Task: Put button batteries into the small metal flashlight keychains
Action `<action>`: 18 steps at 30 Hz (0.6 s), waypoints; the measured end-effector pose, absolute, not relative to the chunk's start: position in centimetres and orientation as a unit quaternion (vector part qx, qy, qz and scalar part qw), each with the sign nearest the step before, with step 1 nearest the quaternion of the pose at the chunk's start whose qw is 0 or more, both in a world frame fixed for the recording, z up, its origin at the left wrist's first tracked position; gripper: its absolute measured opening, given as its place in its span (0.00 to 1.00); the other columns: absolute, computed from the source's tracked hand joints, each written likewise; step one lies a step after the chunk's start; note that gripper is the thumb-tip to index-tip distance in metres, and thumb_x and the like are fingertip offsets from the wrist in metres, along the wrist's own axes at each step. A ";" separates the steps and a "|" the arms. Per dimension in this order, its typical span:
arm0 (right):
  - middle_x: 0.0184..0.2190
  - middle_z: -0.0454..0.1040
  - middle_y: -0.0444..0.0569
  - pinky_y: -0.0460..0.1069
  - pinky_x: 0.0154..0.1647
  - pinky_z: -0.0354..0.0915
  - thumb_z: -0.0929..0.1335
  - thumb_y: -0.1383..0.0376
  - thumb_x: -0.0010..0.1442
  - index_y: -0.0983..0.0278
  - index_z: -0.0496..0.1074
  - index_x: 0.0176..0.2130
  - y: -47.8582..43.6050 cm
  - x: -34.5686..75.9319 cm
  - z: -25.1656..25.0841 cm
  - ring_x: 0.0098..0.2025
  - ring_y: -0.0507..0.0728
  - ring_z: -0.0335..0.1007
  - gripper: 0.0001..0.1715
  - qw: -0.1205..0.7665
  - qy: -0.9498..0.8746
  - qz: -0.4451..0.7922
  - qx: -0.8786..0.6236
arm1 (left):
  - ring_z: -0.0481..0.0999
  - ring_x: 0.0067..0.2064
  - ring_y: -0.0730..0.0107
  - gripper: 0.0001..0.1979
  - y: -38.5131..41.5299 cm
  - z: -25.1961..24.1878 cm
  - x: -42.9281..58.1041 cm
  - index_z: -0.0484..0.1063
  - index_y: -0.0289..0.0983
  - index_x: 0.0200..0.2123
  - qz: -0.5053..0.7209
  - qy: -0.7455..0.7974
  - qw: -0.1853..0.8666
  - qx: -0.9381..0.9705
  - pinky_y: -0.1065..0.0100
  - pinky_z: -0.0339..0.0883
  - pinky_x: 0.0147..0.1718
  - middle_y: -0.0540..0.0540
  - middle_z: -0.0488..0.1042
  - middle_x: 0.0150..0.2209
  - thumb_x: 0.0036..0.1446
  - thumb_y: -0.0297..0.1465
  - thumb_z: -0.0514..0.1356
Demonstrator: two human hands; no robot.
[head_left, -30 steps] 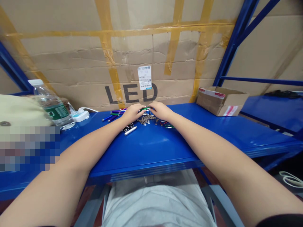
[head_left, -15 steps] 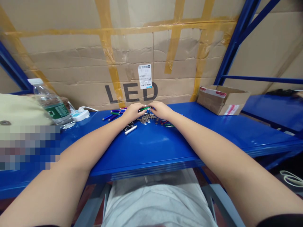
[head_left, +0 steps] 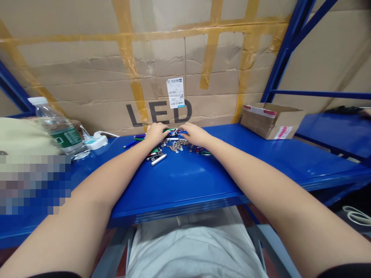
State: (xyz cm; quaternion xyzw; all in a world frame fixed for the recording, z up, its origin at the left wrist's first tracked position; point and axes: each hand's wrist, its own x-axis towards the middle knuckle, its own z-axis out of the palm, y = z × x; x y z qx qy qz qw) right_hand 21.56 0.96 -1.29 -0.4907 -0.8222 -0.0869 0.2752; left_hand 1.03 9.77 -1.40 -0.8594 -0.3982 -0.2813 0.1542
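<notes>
My left hand [head_left: 156, 133] is at the back of the blue table, fingers curled down and closed at a green pen [head_left: 171, 129]; the fingertips are partly hidden. Facing it, my right hand [head_left: 195, 134] has its thumb and fingers bent together over the pens [head_left: 180, 132]; what lies between them is too small to make out. Below and between the hands spreads a pile of small brownish coin-like discs [head_left: 178, 145]. A white-silver pen [head_left: 173, 139] lies behind the discs. Red and green wire-like loops [head_left: 206, 153] lie under my right wrist.
A silver tube [head_left: 159, 159] lies beside dark and red small items [head_left: 153, 153] near my left forearm. Blue pens [head_left: 129, 144] lie farther left. A water bottle [head_left: 62, 133] and a white power strip [head_left: 97, 142] stand left, an open cardboard box [head_left: 271, 120] right. A large carton [head_left: 162, 69] rises behind.
My hands have drawn apart, the left going leftward. The green pen, earlier stretched between both hands, now shows by the left fingertips. More pens and discs are visible between the hands.
</notes>
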 end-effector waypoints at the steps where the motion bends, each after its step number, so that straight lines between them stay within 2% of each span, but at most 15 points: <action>1: 0.50 0.72 0.55 0.55 0.52 0.64 0.63 0.66 0.63 0.64 0.71 0.50 1.0 21.5 -1.3 0.51 0.61 0.68 0.16 0.273 -0.824 -0.083 -0.489 | 0.73 0.45 0.52 0.13 9.8 -1.5 1.0 0.79 0.42 0.40 -0.276 -0.402 0.156 -0.859 0.57 0.63 0.41 0.41 0.78 0.43 0.58 0.40 0.58; 6: 0.50 0.73 0.56 0.55 0.52 0.64 0.64 0.66 0.63 0.64 0.71 0.51 1.0 21.5 -1.3 0.51 0.61 0.68 0.17 0.269 -0.826 -0.076 -0.489 | 0.73 0.44 0.53 0.12 9.8 -1.1 1.2 0.79 0.42 0.40 -0.279 -0.401 0.172 -0.856 0.59 0.64 0.40 0.41 0.78 0.43 0.57 0.38 0.59; 9: 0.49 0.73 0.56 0.55 0.51 0.64 0.63 0.66 0.63 0.64 0.71 0.51 0.7 21.6 -1.0 0.51 0.61 0.68 0.17 0.267 -0.823 -0.076 -0.496 | 0.75 0.38 0.59 0.10 10.0 0.7 0.6 0.79 0.40 0.36 -0.272 -0.384 0.124 -0.874 0.64 0.65 0.35 0.43 0.80 0.38 0.55 0.35 0.59; 11: 0.50 0.73 0.56 0.55 0.51 0.64 0.63 0.67 0.63 0.64 0.72 0.50 0.4 21.6 -0.6 0.52 0.61 0.68 0.17 0.262 -0.821 -0.079 -0.501 | 0.76 0.33 0.64 0.11 9.8 2.2 -0.4 0.79 0.40 0.35 -0.190 -0.353 0.057 -0.914 0.68 0.65 0.30 0.45 0.80 0.33 0.55 0.36 0.58; 14: 0.48 0.75 0.55 0.55 0.50 0.65 0.64 0.67 0.62 0.64 0.73 0.48 0.1 21.6 0.0 0.51 0.61 0.69 0.15 0.249 -0.821 -0.073 -0.508 | 0.75 0.30 0.68 0.11 8.3 3.7 -2.5 0.79 0.43 0.35 -0.020 -0.330 -0.004 -0.944 0.71 0.64 0.28 0.49 0.80 0.33 0.55 0.39 0.58; 18: 0.42 0.79 0.53 0.53 0.45 0.66 0.66 0.70 0.58 0.63 0.77 0.41 -0.5 21.4 0.7 0.44 0.60 0.73 0.11 0.212 -0.828 -0.039 -0.518 | 0.76 0.34 0.66 0.13 5.1 3.3 -5.0 0.79 0.44 0.37 0.018 -0.369 0.019 -0.929 0.71 0.64 0.30 0.48 0.80 0.37 0.56 0.40 0.57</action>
